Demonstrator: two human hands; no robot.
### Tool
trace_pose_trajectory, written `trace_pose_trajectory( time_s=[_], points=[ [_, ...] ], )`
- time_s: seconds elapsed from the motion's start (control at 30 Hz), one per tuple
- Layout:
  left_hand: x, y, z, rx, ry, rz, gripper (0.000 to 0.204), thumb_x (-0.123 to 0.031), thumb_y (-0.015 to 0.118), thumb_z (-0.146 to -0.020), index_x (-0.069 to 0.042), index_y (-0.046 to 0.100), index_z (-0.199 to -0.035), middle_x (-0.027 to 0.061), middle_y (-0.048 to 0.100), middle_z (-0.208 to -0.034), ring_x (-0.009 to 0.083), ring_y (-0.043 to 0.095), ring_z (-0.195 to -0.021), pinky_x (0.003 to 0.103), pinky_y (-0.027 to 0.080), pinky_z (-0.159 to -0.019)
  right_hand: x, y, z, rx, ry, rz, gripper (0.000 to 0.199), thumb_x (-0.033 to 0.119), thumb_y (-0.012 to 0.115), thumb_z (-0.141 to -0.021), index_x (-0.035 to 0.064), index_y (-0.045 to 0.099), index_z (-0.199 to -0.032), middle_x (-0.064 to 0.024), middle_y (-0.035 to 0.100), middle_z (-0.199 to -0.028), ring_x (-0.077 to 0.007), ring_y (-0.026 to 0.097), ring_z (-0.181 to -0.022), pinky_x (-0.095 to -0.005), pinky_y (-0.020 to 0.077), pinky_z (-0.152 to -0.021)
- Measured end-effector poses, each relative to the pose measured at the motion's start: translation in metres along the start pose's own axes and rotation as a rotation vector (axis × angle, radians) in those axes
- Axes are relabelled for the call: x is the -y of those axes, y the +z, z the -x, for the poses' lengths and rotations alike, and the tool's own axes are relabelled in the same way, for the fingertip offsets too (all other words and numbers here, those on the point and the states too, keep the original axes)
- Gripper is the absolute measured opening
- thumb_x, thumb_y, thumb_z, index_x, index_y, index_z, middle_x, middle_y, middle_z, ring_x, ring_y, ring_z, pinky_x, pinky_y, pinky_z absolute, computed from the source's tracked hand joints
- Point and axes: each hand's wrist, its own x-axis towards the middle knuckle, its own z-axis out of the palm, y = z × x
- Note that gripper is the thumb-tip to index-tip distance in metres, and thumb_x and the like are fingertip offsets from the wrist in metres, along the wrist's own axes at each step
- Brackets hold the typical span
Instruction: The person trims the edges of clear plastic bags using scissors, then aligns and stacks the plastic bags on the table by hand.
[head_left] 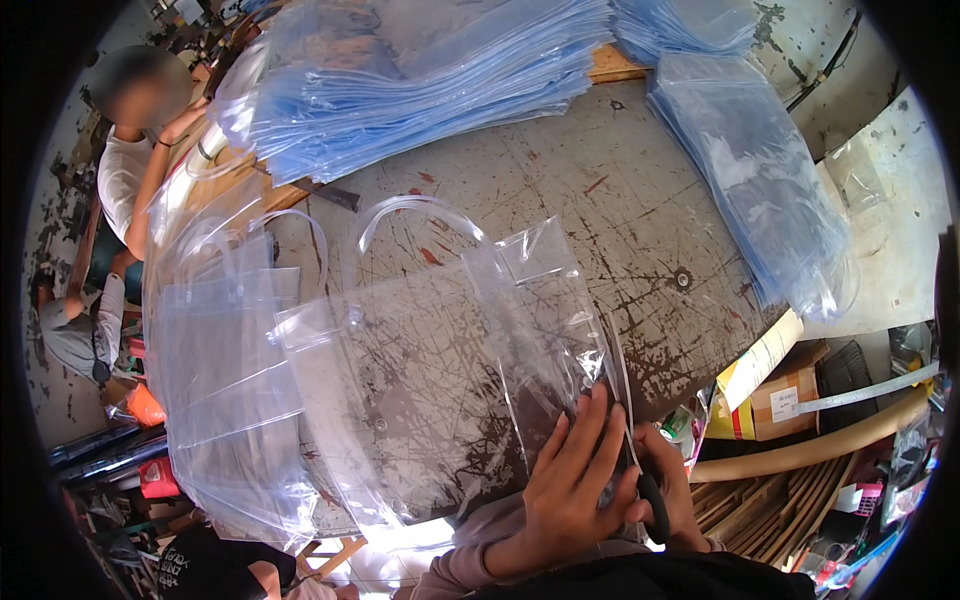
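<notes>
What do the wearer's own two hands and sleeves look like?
The left hand and right hand are ungloved. The left forearm wears a dull greyish-mauve sleeve; only a sliver of similar cuff shows at the right wrist.

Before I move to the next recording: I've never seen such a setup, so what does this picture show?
No machine here: it is a person's own view, from the left of two wide fisheye cameras worn on the head, looking down. Straight edges bend near the rim.

On the scratched table, a bluish plastic stack lies at the far side, another stack at the right, and a pile of clear bags at the left. The bare left hand lies on a clear plastic piece; the right hand holds a black-handled tool.
</notes>
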Motion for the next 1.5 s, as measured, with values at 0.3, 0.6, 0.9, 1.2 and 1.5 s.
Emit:
trace_pose_trajectory(
  time_s=[0.3,0.6,0.9,1.2,1.5],
  points=[
    [-0.001,0.000,0.003,-0.001,0.011,0.015,0.047,-0.021,0.058,-0.081,0.009,0.053,-0.116,0.0280,0.047,-0.125,0.0386,0.050,-0.114,0.044,0.042,-0.093,0.004,0.000,-0.001,0.017,-0.005,0.078,0.084,0.055,0.080,-0.055,0.0004,0.044,-0.109,-0.0063,0.059,-0.084,-0.0095,0.054,-0.079,-0.0261,0.0461,-0.066],
    [0.001,0.003,0.003,-0.032,0.009,0.031,0.049,-0.024,0.059,-0.081,0.008,0.052,-0.118,0.0282,0.047,-0.125,0.0383,0.051,-0.113,0.043,0.042,-0.093,0.005,-0.001,0.000,-0.014,0.014,0.009,0.088,0.053,0.083,-0.052,-0.0010,0.045,-0.111,-0.0037,0.058,-0.084,-0.0088,0.054,-0.079,-0.0246,0.0451,-0.068],
    [-0.002,0.000,0.009,0.004,0.018,0.025,0.053,-0.028,0.058,-0.082,0.011,0.050,-0.117,0.0302,0.048,-0.123,0.0385,0.050,-0.114,0.042,0.042,-0.093,0.009,0.002,-0.001,0.005,0.021,0.012,0.089,0.054,0.083,-0.051,-0.0004,0.044,-0.110,-0.0037,0.058,-0.081,-0.0079,0.053,-0.076,-0.0239,0.0455,-0.068],
    [0.000,0.000,0.003,0.025,-0.019,0.072,0.053,-0.023,0.062,-0.079,0.010,0.050,-0.119,0.0287,0.047,-0.124,0.0384,0.052,-0.111,0.042,0.043,-0.092,0.003,-0.001,-0.003,-0.034,0.024,0.069,0.082,0.051,0.081,-0.056,-0.0006,0.046,-0.109,-0.0042,0.059,-0.082,-0.0082,0.055,-0.075,-0.0231,0.0447,-0.066],
    [-0.003,0.003,-0.002,-0.053,0.010,-0.025,0.046,-0.003,0.057,-0.075,0.011,0.050,-0.118,0.0236,0.044,-0.128,0.0321,0.050,-0.105,0.037,0.041,-0.088,0.006,0.000,-0.002,0.083,-0.044,0.140,0.090,0.053,0.081,-0.055,-0.0014,0.041,-0.114,-0.0109,0.061,-0.085,-0.0164,0.060,-0.083,-0.0302,0.0479,-0.078]
  ],
)
